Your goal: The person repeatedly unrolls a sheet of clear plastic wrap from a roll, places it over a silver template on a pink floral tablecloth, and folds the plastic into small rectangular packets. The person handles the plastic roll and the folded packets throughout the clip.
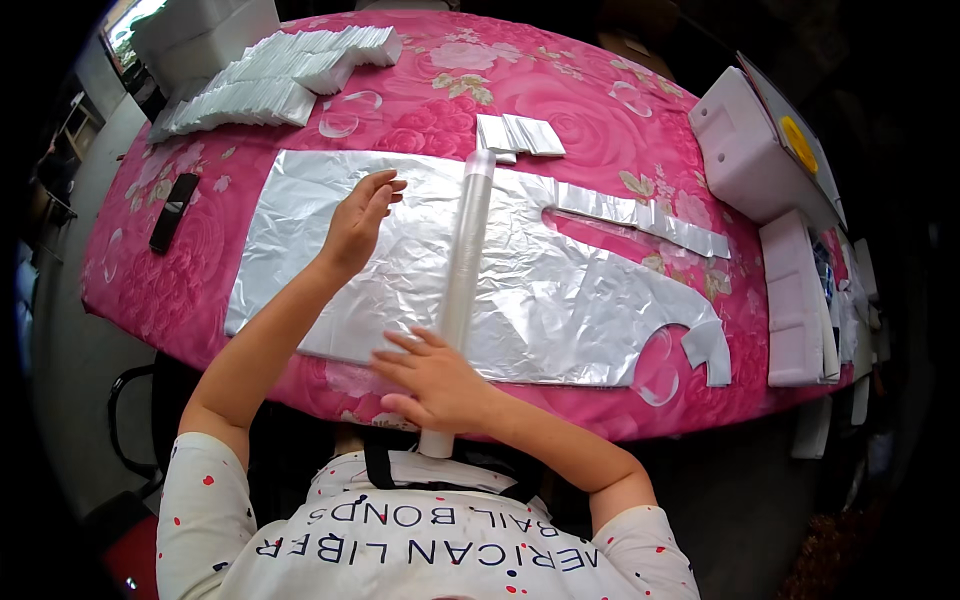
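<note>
A stack of silvery-white plastic vest bags [570,310] lies flat, its handle straps pointing right. Across it, from far to near, rests a long pale roll [467,260] that looks wrapped in clear film; its near end juts past the table edge toward my body. My left hand [358,222] hovers over the left half of the bags, fingers loosely bent and apart, with nothing visible in it. Fingers spread, my right hand [430,378] is over the near part of the roll and slightly blurred. Whether it touches the roll I cannot tell.
Many folded white packets [270,80] stand in rows at the far left, beside a white foam box [205,35]. A few more packets [520,135] lie beyond the roll. A black phone-like object [174,213] is at left. Foam boxes [740,140] line the right edge.
</note>
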{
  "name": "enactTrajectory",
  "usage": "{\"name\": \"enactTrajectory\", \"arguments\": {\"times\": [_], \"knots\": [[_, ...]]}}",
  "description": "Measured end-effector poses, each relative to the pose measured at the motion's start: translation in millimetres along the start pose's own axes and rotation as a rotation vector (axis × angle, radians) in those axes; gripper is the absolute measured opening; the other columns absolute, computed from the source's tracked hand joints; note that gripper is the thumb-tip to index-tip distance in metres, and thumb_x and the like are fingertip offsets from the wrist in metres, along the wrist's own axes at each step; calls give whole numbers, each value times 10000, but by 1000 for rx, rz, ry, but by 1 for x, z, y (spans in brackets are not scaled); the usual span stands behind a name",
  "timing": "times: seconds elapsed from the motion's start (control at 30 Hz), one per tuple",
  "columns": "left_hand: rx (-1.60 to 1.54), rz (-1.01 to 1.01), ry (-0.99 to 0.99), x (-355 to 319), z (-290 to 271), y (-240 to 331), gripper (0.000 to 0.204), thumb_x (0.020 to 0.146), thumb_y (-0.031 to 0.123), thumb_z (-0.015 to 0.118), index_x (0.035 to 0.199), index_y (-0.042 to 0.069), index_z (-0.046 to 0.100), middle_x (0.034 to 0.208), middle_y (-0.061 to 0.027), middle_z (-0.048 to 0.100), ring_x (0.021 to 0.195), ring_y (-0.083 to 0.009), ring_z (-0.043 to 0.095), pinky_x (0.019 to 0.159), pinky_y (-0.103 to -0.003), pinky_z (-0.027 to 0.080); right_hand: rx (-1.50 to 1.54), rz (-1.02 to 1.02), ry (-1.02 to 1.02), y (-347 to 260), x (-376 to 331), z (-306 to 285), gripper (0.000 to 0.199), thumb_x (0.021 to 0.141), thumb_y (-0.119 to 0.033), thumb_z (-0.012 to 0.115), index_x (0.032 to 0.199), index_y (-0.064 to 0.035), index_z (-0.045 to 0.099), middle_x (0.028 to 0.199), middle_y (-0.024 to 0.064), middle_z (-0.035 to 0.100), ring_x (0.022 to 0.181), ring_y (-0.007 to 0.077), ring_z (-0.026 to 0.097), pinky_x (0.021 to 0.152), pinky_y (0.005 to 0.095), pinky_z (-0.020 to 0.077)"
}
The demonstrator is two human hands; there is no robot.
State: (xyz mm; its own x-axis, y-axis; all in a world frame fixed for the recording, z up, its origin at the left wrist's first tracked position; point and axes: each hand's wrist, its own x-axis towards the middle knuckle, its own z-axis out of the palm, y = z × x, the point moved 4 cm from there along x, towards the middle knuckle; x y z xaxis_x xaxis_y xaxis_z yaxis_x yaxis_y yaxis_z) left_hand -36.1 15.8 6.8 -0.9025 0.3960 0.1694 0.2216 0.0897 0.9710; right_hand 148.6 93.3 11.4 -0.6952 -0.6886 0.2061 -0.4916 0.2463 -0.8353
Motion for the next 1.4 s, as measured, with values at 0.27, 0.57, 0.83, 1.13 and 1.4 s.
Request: {"name": "enactTrajectory", "arguments": {"times": [0.27, 0.57, 0.83, 1.13, 1.4], "knots": [[204, -145, 53, -93, -99, 4, 388, 960, 225, 379, 1284, 15, 412, 1192, -109, 558, 1048, -176, 548, 874, -294, 413, 109, -132, 129, -23, 38, -29, 364, 906, -255, 512, 1188, -27, 536, 1193, 165, 552, 1164, 309, 485, 971, 401, 384], [-25, -290, 64, -154, -120, 14, 410, 960, 245, 391, 1278, -12, 414, 1213, -126, 536, 1060, -190, 533, 901, -310, 409, -638, 45, 32, 59, 70, -42, 627, 893, -475, 439, 1372, -80, 351, 1454, 126, 270, 1356, 322, 208, 1099, 425, 191], [542, -172, 103, -193, -132, 32, 496, 920, 240, 450, 1319, -37, 350, 1306, -204, 394, 1052, -274, 517, 923, -350, 397, -721, -48, -124, 56, 202, 19, 571, 868, -410, 479, 1307, -46, 443, 1402, 136, 362, 1354, 305, 217, 1104, 458, 147], [1004, -277, 186, -211, -132, 9, 827, 724, 158, 701, 1353, -81, 221, 1051, -201, 525, 905, -343, 564, 787, -382, 480, -314, 226, 650, 65, 236, 52, 709, 812, -245, 555, 1370, 56, 238, 1440, 247, 197, 1370, 372, 94, 1111, 451, 73], [-1008, -442, -34, -206, -74, 31, 944, 698, 396, 604, 1373, -100, 168, 947, -194, 583, 618, -187, 602, 548, -283, 522, 1510, 408, 406, 29, 205, 9, 522, 805, -274, 632, 1182, -3, 392, 1034, 130, 549, 907, 189, 592, 752, 319, 528]]}}
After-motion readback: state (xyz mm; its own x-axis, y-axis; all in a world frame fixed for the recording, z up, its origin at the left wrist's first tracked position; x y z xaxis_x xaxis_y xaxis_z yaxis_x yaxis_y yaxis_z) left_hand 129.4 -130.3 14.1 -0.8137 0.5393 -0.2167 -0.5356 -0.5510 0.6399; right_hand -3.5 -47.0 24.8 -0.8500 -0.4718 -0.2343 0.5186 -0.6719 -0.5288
